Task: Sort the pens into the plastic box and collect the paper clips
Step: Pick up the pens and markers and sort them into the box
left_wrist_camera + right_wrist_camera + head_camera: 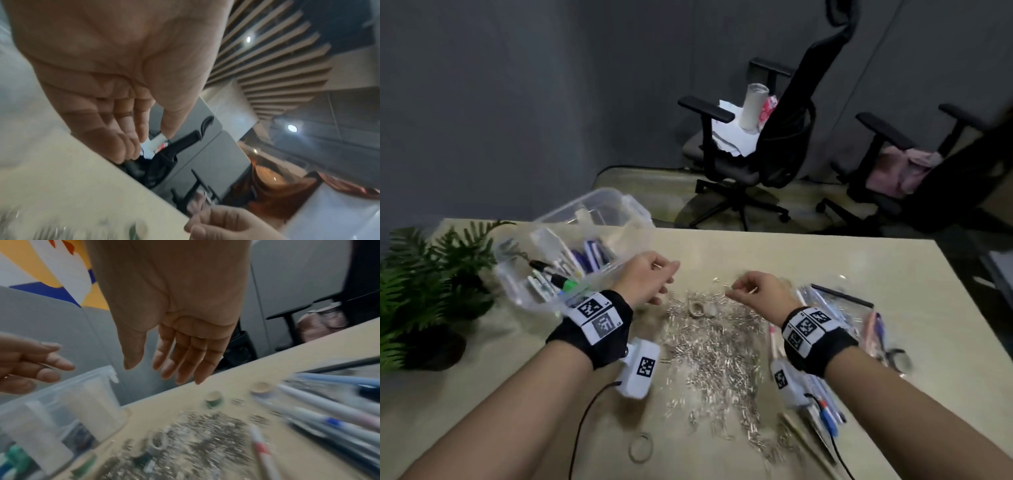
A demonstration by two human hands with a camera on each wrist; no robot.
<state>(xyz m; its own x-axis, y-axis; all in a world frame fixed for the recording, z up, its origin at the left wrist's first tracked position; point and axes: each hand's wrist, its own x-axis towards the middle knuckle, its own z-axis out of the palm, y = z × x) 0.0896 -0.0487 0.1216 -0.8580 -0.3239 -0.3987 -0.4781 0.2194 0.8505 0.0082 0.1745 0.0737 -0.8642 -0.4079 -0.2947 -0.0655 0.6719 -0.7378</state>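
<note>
Neither grip carries anything that can be made out. In the head view the left hand (650, 279) and the right hand (755, 291) hover with loosely curled fingers over the heap of paper clips (717, 346) spread on the worktop (859, 267); something thin may sit at each set of fingertips, too blurred to tell. The plastic box (571, 255) at the left already holds several pens, while more pens (822, 404) lie at the right beside a clear pouch (839, 315), so I judge the sorting partly done and the clips barely gathered.

The left wrist view shows relaxed fingers (123, 126) and no clip.

The right wrist view shows straight, spread fingers (185, 360) above small, shiny, scattered clips and long slim pens
</note>
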